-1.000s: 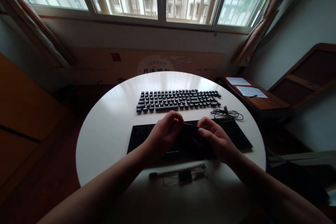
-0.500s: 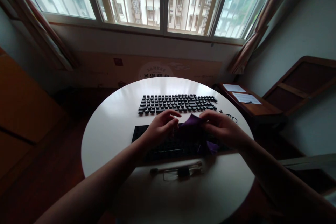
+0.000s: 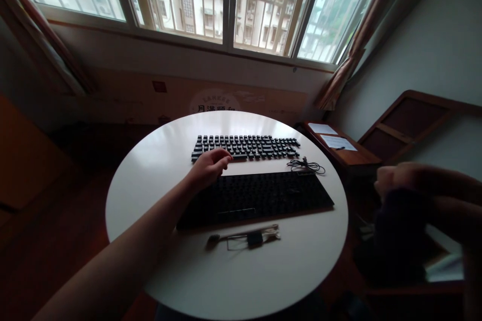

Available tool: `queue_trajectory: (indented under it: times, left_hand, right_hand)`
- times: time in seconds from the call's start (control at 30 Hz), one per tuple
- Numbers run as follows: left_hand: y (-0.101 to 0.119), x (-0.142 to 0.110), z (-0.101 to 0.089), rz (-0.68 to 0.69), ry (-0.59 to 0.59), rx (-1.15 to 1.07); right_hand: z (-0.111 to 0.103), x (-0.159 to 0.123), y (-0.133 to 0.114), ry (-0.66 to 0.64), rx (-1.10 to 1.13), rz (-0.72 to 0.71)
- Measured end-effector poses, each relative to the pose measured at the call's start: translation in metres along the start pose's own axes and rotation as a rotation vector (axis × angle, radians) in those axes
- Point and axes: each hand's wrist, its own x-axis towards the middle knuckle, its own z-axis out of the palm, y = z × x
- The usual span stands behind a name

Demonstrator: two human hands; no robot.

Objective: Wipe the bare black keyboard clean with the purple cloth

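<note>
My left hand (image 3: 211, 164) hovers by the upper left edge of the black keyboard base (image 3: 259, 195), its fingers curled together; I see nothing in them. Off the table's right side, my right hand (image 3: 414, 180) is blurred by motion. Its fingers are closed on a dark purple cloth (image 3: 399, 220) that hangs below them. Loose black keycaps (image 3: 246, 148) stand in rows behind the base. A coiled black cable (image 3: 307, 165) lies at the base's upper right. In front of the base lie a small brush (image 3: 214, 238) and a wire keycap puller (image 3: 255, 238).
Everything on the round white table (image 3: 150, 160) lies within its curved rim. A wooden chair (image 3: 404, 120), its seat holding papers (image 3: 337, 142) and a pen, stands at the right. Below my right hand is another low surface with a pale object (image 3: 446, 267).
My right hand has swung right, off the table, carrying the purple cloth away from the keyboard base. My left hand has shifted slightly left and its fingers have curled in. The view has turned a little.
</note>
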Motion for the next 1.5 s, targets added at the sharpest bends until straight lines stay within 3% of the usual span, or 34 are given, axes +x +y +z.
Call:
queue_trajectory:
  times: [0.07,0.17,0.2,0.27,0.37,0.5,0.6,0.7,0.77,0.97,1.23,1.5]
  left_hand:
    - [0.003,-0.002,-0.001,0.084,-0.052,0.183]
    - [0.005,-0.003,-0.004,0.123,-0.110,0.319]
    - [0.004,-0.002,-0.004,0.111,-0.123,0.336]
    - [0.001,-0.001,-0.005,0.087,-0.147,0.379]
    - [-0.006,0.001,-0.006,0.066,-0.206,0.476]
    - [-0.014,0.003,-0.004,0.042,-0.319,0.584]
    - [-0.016,0.003,-0.003,0.030,-0.390,0.622]
    - [-0.016,0.004,-0.002,0.025,-0.419,0.642]
    - [-0.015,0.004,-0.002,0.022,-0.427,0.643]
    - [-0.017,0.003,-0.001,0.034,-0.444,0.611]
    - [-0.017,0.001,0.000,0.012,-0.411,0.554]
    - [-0.016,0.002,0.001,0.019,-0.414,0.604]
  right_hand:
    - [-0.010,0.000,-0.004,-0.246,0.016,0.110]
    - [-0.011,0.015,0.007,-0.799,-0.134,0.085]
    - [-0.006,0.021,0.016,-0.924,-0.204,0.069]
    - [0.008,0.030,0.042,-1.013,-0.336,0.061]
    - [0.033,0.036,0.087,-0.851,-0.486,-0.020]
    - [0.055,0.031,0.137,-0.664,-0.389,-0.154]
    - [0.065,0.025,0.157,-0.414,-0.391,-0.250]
    - [0.069,0.021,0.162,-0.222,-0.493,-0.387]
    - [0.068,0.019,0.158,-0.205,-0.569,-0.473]
    - [0.058,0.009,0.149,-0.361,-0.737,-0.602]
    - [0.063,0.002,0.160,-0.091,-0.675,-0.566]
    - [0.074,0.008,0.152,-0.104,-0.710,-0.401]
